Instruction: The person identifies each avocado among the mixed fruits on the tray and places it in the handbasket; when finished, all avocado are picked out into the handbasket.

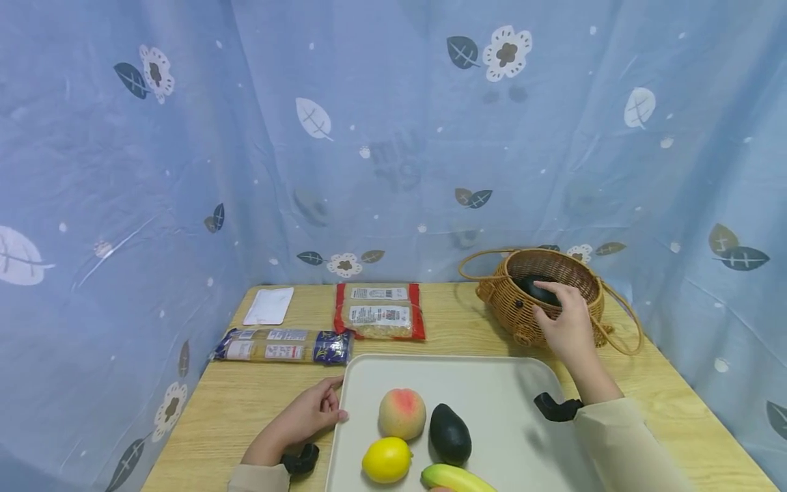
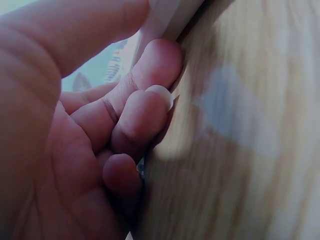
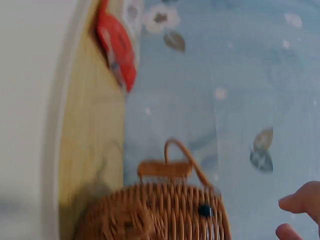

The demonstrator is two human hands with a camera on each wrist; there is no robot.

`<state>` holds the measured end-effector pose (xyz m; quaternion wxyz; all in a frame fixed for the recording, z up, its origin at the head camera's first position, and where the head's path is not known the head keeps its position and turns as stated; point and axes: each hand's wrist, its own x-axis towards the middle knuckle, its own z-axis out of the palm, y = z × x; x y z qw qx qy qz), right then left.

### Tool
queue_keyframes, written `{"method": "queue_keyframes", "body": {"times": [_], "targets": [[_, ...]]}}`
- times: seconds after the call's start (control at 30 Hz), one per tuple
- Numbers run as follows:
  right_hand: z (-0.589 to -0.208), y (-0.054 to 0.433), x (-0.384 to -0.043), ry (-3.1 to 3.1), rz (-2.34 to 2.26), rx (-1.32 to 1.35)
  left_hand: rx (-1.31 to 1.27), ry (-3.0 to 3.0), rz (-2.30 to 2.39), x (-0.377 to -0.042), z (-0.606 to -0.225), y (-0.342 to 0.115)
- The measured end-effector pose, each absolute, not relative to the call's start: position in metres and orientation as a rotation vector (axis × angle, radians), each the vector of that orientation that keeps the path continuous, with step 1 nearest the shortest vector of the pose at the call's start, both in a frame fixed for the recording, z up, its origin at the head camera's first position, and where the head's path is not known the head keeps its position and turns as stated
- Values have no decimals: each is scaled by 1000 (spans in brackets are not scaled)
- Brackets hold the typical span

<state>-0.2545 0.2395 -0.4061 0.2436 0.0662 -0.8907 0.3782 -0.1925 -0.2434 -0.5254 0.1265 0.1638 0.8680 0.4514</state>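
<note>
A cream tray (image 1: 492,383) holds a peach (image 1: 402,413), a yellow lemon (image 1: 387,460), a dark avocado (image 1: 450,434) and a banana (image 1: 456,477). My left hand (image 1: 310,413) grips the tray's left edge, thumb at the rim and the other fingers curled against its side, as the left wrist view shows close up. Over the wicker basket (image 1: 512,311) at the back right is my right hand (image 1: 568,324), thumb and forefinger spread apart. Inside the basket lies a dark rounded fruit (image 1: 541,290), partly covered by that hand. In the right wrist view, nothing shows between the fingertips (image 3: 295,202).
Behind the tray lie a red-edged clear food packet (image 1: 380,313), a long blue-ended packet (image 1: 283,346) and a white packet (image 1: 268,305). The basket's loop handles (image 1: 633,335) stick out sideways. A blue patterned curtain (image 1: 381,150) hangs around the wooden table (image 1: 209,417).
</note>
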Motion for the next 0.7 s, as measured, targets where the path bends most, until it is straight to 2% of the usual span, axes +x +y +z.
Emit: {"method": "queue_keyframes", "body": {"times": [0.4,0.7], "targets": [[-427,176,-200,-2634,1463,668,482,2535,1327,-193,-526,-245],[-449,163,-175,-2861,1558,1041,480,2544,1301,-194,-524,-243]]}}
